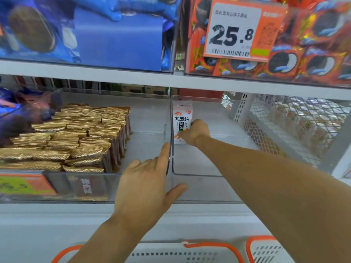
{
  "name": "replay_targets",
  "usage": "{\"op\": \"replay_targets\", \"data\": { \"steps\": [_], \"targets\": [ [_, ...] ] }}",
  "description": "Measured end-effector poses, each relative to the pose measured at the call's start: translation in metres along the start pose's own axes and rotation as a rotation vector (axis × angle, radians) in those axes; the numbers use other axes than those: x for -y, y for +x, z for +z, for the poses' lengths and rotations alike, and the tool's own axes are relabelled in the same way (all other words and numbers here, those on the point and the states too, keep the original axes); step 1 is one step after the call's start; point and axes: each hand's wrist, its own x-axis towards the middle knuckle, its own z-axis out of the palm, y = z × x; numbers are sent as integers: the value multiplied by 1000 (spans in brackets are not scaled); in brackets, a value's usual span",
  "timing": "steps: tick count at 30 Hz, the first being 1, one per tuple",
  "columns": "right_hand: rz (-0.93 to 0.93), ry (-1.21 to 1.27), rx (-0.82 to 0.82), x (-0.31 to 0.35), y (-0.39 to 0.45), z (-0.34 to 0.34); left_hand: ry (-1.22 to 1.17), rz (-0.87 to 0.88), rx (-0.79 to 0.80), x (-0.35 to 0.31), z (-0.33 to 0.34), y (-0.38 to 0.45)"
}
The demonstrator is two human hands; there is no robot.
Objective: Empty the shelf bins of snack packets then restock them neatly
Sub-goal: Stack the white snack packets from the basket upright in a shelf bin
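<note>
From the head camera, the right hand [194, 132] is reaching deep into the clear right-hand bin [197, 188] on the middle shelf, its fingers curling around a white snack packet [182, 118] printed with black characters. The packet is standing upright against the bin's left wall, toward the back, and appears to be the only packet in that bin. The left hand [146, 185] is resting on the front of the bins with its fingers spread and straight: the index finger is lying along the dark divider [171, 130] where the two bins are meeting, and the thumb is pressing against the right bin's front wall. Just to the left, the neighbouring clear bin [114, 186] is holding tight rows of gold-edged brown packets [76, 137], all standing on edge and filling its left and middle part, while its right strip is showing bare floor. On the shelf above, blue cookie packs [57, 29] are sitting on the left and orange cookie packs [303, 54] on the right, with a price tag [241, 29] reading 25.8 hanging in front of the latter. At the bottom edge, a white basket with orange trim [190, 251] is waiting below the arms.
</note>
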Motion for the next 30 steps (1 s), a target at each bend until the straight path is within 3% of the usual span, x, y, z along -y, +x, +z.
{"op": "replay_targets", "data": {
  "steps": [7, 11, 17, 20, 22, 26, 28, 30],
  "targets": [
    [54, 99, 134, 5, -4, -11, 5, 10, -31, 2, 6, -1],
    [74, 68, 122, 13, -28, -41, 7, 19, -37, 4, 6, -1],
    [-324, 63, -11, 14, -132, -95, 29, -12, -2, 2, 4, -3],
    [-488, 158, 202, -6, -199, -103, -30, -35, 82, 1, -4, -1],
    [-471, 99, 407, -31, -228, -93, -146, -95, 185, -1, -11, -1],
    [-315, -351, 811, -104, -261, -35, -432, -208, -223, -26, -24, -60],
    [-174, -432, 886, -149, -281, 8, -651, -338, -31, -46, -16, -108],
    [-59, -356, 821, -192, -305, 48, -725, -442, 436, -58, 11, -152]
  ]
}}
